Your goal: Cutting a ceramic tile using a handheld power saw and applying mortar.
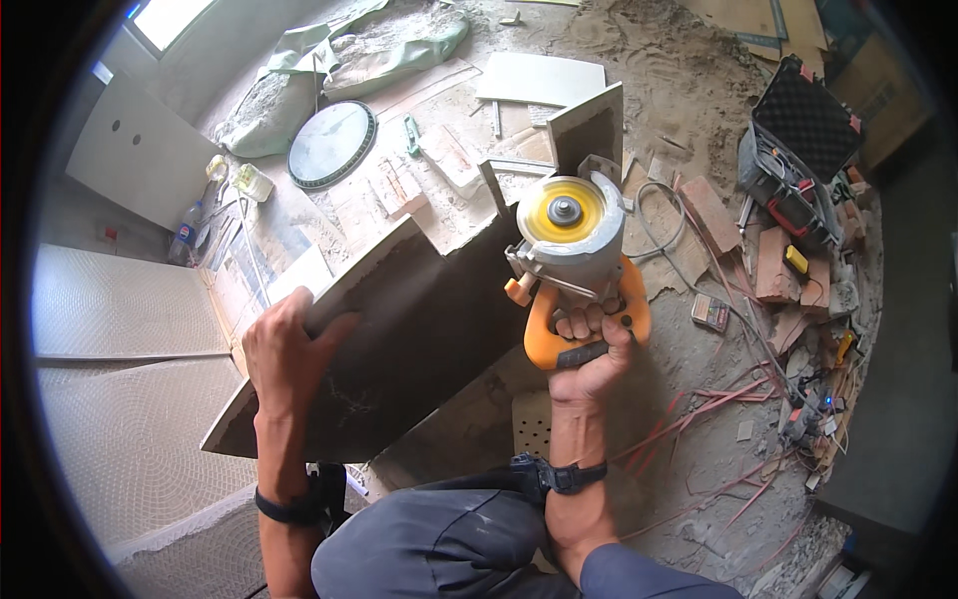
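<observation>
My right hand [592, 361] is closed around the orange handle of a handheld tile cutter [544, 334]. Its yellow cutting disc [584, 228] faces up under a grey guard, beside the right end of a large tile [399, 339]. The tile is tilted, its dark side toward me, and has a notch in its upper edge. My left hand [289, 344] grips that upper edge near the left end, fingers over the far side and thumb on the dark face. Behind the cutter stands a smaller dark tile piece [587, 130]. I cannot tell whether the disc touches any tile.
A grey cable [654, 240] loops right of the cutter. Bricks [711, 215], an open tool case [798, 150] and reddish strips [718, 399] lie on the right. At left are patterned tiles [130, 299]; farther back, a round dark-rimmed disc [332, 145] and sacks [269, 110].
</observation>
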A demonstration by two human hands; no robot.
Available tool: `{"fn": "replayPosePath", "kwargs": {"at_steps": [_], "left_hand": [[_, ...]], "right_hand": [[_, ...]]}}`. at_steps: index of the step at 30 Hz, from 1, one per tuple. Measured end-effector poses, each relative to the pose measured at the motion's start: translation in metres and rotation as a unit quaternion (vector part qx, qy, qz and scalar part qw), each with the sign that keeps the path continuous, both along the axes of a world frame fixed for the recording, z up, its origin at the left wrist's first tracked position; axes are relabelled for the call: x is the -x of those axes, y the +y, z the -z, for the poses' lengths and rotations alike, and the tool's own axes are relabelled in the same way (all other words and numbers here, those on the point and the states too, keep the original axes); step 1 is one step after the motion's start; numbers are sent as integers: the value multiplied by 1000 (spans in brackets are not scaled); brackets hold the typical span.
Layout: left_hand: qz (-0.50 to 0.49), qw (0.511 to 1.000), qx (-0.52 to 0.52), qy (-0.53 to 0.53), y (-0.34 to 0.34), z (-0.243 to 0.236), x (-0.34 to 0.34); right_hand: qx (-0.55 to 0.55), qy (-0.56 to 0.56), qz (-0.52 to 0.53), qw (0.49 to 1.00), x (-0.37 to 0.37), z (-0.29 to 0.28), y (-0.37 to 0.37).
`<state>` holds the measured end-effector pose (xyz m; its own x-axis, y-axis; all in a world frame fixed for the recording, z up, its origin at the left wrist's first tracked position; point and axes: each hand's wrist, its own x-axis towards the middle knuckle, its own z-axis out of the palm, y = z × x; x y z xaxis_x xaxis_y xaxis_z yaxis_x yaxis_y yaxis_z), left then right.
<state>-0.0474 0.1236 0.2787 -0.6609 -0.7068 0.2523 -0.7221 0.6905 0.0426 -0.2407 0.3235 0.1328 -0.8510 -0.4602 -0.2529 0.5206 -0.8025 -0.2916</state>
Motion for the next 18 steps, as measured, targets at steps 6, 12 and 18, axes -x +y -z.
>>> {"fn": "replayPosePath", "kwargs": {"at_steps": [6, 12, 18], "left_hand": [[-6, 1000, 0, -3, 7, -1, 3], [-5, 1000, 3, -6, 12, -4, 1], [-10, 1000, 6, -14, 14, -4, 2]], "right_hand": [[-23, 15, 22, 999, -3, 4, 0], [11, 21, 24, 999, -5, 11, 2], [10, 19, 30, 999, -6, 10, 2]]}}
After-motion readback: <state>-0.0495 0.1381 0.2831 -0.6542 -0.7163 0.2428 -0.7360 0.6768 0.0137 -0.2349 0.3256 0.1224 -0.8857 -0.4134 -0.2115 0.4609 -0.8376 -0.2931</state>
